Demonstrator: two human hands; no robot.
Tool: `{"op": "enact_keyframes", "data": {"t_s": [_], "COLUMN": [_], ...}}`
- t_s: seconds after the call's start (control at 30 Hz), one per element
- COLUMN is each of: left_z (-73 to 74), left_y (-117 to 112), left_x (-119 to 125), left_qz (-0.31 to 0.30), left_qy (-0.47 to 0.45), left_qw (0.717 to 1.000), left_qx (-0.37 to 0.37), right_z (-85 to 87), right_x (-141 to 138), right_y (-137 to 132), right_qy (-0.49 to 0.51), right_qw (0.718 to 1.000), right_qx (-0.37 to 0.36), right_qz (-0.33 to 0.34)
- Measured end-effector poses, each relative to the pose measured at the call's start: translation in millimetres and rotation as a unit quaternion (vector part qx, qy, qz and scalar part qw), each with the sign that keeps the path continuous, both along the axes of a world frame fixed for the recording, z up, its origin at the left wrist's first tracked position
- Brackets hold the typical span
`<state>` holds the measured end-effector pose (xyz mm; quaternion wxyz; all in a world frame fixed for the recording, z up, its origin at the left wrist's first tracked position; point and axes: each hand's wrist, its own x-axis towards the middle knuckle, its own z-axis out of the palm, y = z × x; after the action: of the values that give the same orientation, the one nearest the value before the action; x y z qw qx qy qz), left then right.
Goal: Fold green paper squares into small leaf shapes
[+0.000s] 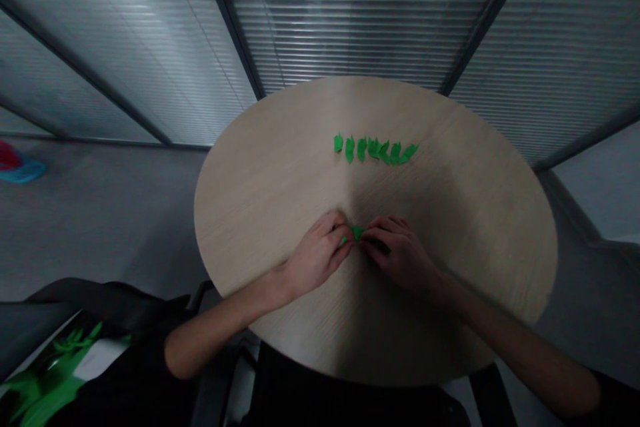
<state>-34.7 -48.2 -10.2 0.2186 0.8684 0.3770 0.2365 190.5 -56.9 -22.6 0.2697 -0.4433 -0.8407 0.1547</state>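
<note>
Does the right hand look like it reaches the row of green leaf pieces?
Probably yes. The right hand rests on the round wooden table near the row of green leaf pieces, with nothing standing between them. But it seems busy, sharing a green piece with the left hand.

Blinded glass walls (360, 13), grey floor (100, 227)

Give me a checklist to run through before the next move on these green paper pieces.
1. Left hand on the green paper piece: ok, its fingertips pinch the piece.
2. Right hand on the same piece: ok, its fingertips grip it from the other side.
3. Dark patch under the right hand's fingers: cannot tell what it is.
4. Row of green cutouts on the round wooden table: ok, lying apart from both hands.
5. Cutouts at the row's right end separated: cannot tell, they may overlap.
</note>
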Motion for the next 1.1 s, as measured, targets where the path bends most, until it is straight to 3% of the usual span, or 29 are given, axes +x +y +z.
{"op": "enact_keyframes", "data": {"t_s": [0.2, 0.6, 1.1], "left_z": [-3.6, -2.8, -3.3], "left_y": [-0.2, 2.9, 3.3], "left_x": [0.7, 2.7, 4.5], "left_qz": [0.031, 0.044, 0.046], "left_qy": [0.004, 0.005, 0.019], "left_qw": [0.999, 0.998, 0.999], "left_qx": [-0.009, -0.043, -0.022], "right_z": [0.8, 5.7, 2.3], "right_x": [-2.6, -6.2, -10.5], "right_y": [1.0, 6.9, 6.7], "right_qy": [0.01, 0.01, 0.001], "right_qw": [0.998, 0.993, 0.993], "right_qx": [-0.049, -0.101, -0.075], "right_qz": [-0.047, -0.062, -0.087]}}
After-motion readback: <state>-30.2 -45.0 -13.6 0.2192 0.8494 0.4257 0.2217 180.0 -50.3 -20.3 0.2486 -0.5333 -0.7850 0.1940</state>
